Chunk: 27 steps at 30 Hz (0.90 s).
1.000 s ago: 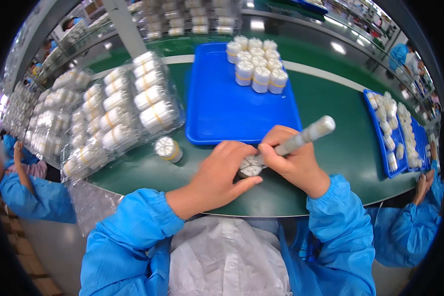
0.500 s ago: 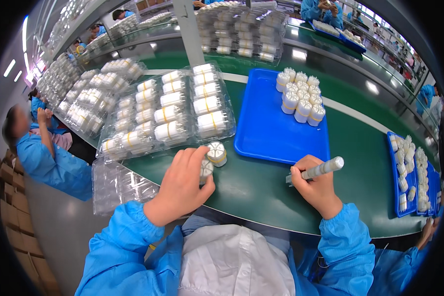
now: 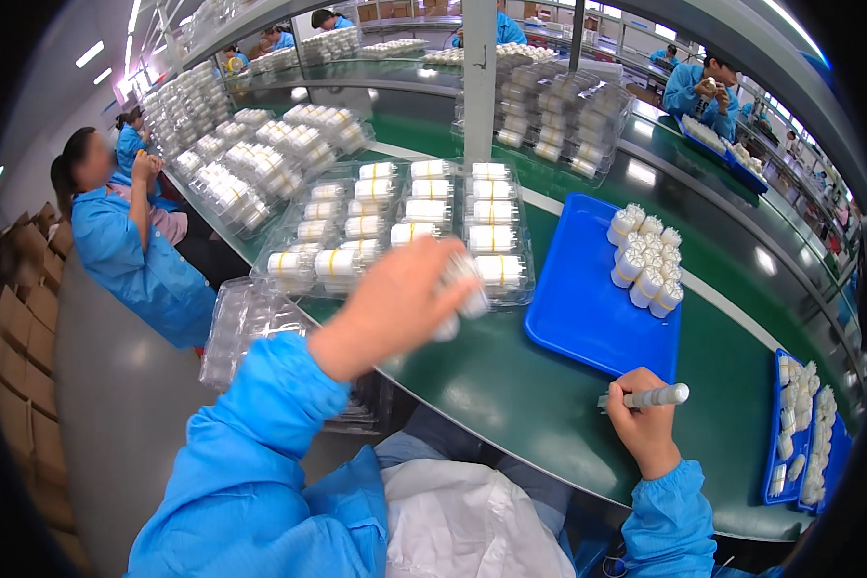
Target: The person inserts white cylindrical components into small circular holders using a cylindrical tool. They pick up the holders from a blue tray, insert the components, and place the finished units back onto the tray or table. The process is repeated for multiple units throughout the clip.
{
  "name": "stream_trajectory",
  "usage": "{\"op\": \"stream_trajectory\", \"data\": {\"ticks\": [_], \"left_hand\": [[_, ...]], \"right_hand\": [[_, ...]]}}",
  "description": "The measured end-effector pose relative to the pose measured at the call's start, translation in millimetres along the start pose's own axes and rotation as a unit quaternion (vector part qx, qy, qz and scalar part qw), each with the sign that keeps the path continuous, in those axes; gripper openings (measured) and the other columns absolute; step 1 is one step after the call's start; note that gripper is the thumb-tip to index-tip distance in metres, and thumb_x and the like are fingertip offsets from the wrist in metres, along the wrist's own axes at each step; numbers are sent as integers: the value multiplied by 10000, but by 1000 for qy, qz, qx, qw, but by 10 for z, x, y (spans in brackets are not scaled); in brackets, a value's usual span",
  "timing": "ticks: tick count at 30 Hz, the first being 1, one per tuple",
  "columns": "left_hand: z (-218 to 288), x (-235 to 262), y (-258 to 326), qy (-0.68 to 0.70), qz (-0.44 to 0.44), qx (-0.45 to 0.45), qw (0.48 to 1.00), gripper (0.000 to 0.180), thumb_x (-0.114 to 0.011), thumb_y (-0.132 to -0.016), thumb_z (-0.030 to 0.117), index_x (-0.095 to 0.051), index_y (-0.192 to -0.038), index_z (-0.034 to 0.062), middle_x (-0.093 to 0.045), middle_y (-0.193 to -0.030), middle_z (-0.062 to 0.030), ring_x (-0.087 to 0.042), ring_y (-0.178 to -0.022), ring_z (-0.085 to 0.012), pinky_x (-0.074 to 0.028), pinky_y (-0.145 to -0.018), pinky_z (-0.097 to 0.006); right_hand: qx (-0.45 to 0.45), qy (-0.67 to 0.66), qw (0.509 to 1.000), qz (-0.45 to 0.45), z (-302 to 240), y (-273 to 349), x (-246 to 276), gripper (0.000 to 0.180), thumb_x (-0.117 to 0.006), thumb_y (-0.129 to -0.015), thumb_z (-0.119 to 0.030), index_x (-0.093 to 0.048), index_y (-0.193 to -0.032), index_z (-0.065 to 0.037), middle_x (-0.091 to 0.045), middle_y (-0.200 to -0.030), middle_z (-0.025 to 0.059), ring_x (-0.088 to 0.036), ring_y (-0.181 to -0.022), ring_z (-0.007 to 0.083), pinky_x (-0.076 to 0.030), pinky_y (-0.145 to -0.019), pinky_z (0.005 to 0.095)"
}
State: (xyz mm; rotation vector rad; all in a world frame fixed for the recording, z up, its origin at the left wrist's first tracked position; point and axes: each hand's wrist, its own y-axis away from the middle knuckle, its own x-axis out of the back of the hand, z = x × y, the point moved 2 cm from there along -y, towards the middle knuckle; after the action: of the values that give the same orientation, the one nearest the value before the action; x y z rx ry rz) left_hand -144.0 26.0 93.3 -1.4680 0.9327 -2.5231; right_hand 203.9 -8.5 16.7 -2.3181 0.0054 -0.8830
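Note:
My left hand (image 3: 392, 306) is raised at the near edge of a clear plastic blister tray (image 3: 518, 289). It grips white cylinders (image 3: 471, 302), smeared by motion; at least two seem to be there. Rows of white cylinders with yellow bands (image 3: 492, 239) lie on their sides in that tray. Lower right, my right hand (image 3: 643, 438) is closed round a thick grey-white marker pen (image 3: 657, 396), held above the green tabletop (image 3: 511, 414). Beyond the pen, a blue tray (image 3: 573, 308) carries a cluster of upright white cylinders (image 3: 647, 258) toward its far right side.
More filled blister trays (image 3: 260, 164) stretch away at the far left, and others are stacked (image 3: 559, 116) behind a metal post (image 3: 479, 87). Blue trays of cylinders (image 3: 783, 453) sit at the right. A co-worker in blue (image 3: 135, 260) is at the left table edge.
My left hand has lifted the two cylinders off the tabletop and swung toward the blister tray. The right hand still holds the pen. The whole view has turned left.

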Motion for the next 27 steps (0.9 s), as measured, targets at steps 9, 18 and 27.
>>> {"op": "stream_trajectory", "data": {"ticks": [9,18,27], "left_hand": [[-1344,553,-578,-401,-48,47,913,396,-683,-941,385,-652,-1107,26,-617,-1072,-172,-623,-1065,-364,-541,-850,-480],[-965,650,-788,-199,75,16,977,382,-531,-1053,354,-704,-1074,15,-666,-946,-177,-645,-906,-401,-516,-808,-475],[913,-907,-919,106,-10,-222,969,103,-650,-956,117,-685,-1008,36,-638,-929,-136,-636,-874,-346,-512,-781,-446]], "right_hand": [[20,22,999,-19,-75,-52,-27,129,-753,-807,6,-650,-748,-43,-620,-679,79,-610,-558,230,-453,-507,341],[19,6,999,-37,-47,-23,-19,126,-762,-799,-2,-654,-759,-52,-623,-700,82,-615,-571,240,-463,-514,351],[55,4,994,-90,-29,2,-98,169,-765,-810,-144,-631,-765,-51,-614,-742,111,-633,-666,324,-507,-599,439]]}}
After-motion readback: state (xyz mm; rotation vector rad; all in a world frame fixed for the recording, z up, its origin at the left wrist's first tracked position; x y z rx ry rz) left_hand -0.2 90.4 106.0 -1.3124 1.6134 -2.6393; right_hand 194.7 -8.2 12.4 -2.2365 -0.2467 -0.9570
